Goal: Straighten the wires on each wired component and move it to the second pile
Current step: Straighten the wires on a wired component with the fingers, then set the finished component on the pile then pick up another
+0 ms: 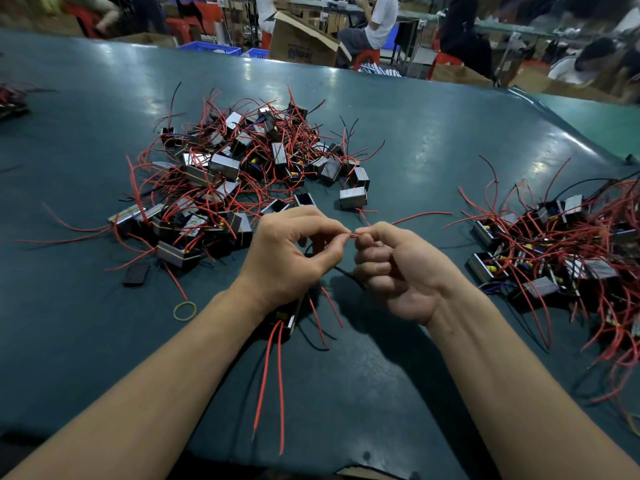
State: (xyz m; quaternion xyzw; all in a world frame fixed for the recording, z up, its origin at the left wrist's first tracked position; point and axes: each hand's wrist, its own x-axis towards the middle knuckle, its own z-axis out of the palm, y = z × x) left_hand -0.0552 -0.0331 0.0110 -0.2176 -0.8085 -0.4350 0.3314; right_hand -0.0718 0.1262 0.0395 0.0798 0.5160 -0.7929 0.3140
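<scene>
Wired component [289,318] sits on the worktop [398,393] under the left wrist. Head view: left hand [291,254] and right hand [398,268] both pinched on one red wire [353,236], fingertips nearly meeting. Big tangled pile [235,174] ahead, second pile [561,244] to the right. Looks like plenty left to do.

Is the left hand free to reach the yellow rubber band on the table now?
Probably not yet: the left hand is pinching a red wire together with the right hand. The path to the rubber band looks clear otherwise.
</scene>
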